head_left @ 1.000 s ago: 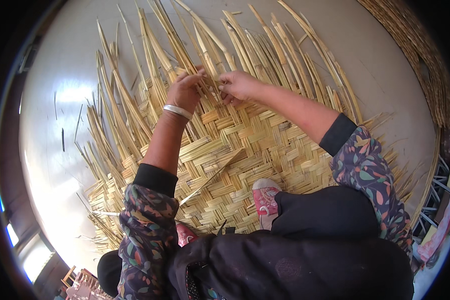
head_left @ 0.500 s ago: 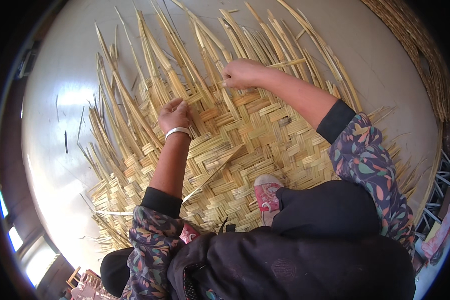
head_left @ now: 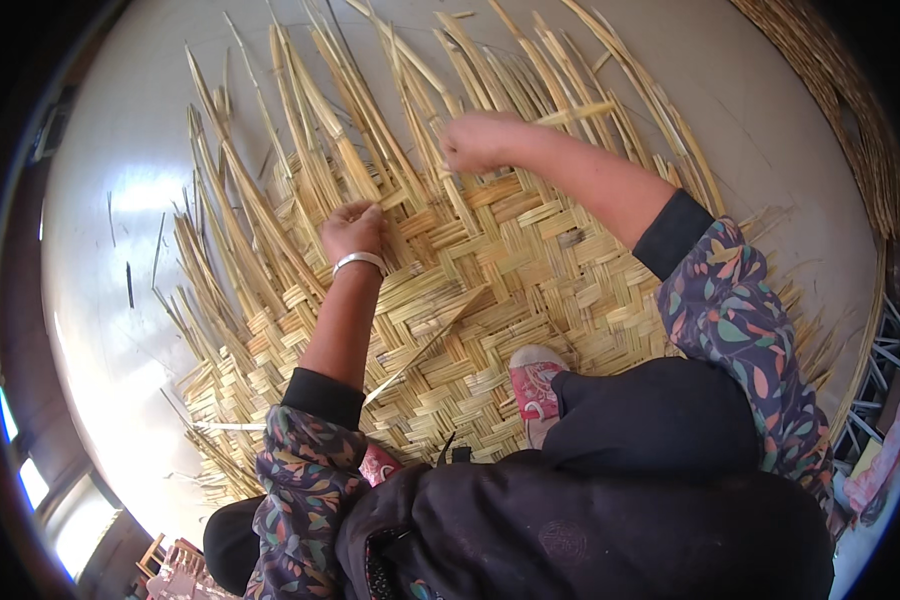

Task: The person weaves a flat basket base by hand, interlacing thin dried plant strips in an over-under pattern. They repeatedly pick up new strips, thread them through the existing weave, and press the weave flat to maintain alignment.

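Observation:
A woven mat of flat yellow reed strips [head_left: 520, 270] lies under me, its unwoven ends fanning out at the far side. At the left of its far working edge, my left hand [head_left: 354, 232] is closed in a pinch on a reed strip. My right hand [head_left: 475, 142] is a little farther off and to the right, closed round a reed strip [head_left: 582, 112] whose tail sticks out behind the wrist to the right. The fingertips of the right hand are partly hidden and slightly blurred. Between the two hands, part of a strip crosses the upright reeds [head_left: 345, 150].
A loose strip [head_left: 430, 345] lies slantwise on the mat. My red shoe [head_left: 536, 385] rests on the weave near my knee. Smooth grey floor [head_left: 120, 280] surrounds the mat. A bundle of brown reeds [head_left: 830, 90] lies at the far right.
My right hand has shifted slightly to the left and away from me, and the strip's tail behind it has risen. My left hand has moved only a touch.

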Motion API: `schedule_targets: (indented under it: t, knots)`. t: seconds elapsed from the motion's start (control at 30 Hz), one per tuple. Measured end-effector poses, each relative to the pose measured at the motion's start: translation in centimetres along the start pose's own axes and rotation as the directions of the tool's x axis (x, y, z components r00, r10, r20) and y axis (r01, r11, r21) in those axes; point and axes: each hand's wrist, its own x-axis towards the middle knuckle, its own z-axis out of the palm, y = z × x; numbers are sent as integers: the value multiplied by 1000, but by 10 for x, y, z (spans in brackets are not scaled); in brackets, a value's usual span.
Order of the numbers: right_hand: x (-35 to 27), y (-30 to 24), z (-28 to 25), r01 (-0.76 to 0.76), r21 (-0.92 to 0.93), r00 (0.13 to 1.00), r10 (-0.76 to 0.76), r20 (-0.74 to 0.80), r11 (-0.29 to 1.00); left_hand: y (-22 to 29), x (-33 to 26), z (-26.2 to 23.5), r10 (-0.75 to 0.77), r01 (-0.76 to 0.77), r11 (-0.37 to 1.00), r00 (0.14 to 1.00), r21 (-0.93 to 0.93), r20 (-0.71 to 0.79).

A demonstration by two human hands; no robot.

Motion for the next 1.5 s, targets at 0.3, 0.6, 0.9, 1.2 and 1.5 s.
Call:
schedule_targets:
  t: [0.3,0.6,0.9,1.2,1.5]
  knots:
    - [0,8,19,37,-12,998,-37,49,999,-7,-21,0,17,-16,999,999,51,-26]
    - [-8,-14,-9,49,-151,999,-51,-9,987,-4,-14,-3,-82,82,997,996,-13,24]
    - [-31,-9,18,84,-112,992,-93,-83,990,-4,-13,-4,-51,51,999,995,1,87]
    - [8,10,13,130,27,971,-133,200,991,12,-7,-15,-132,91,974,972,208,193]
    - [-9,15,20,127,22,988,-128,86,992,50,-6,-14,106,-448,414,888,793,447]
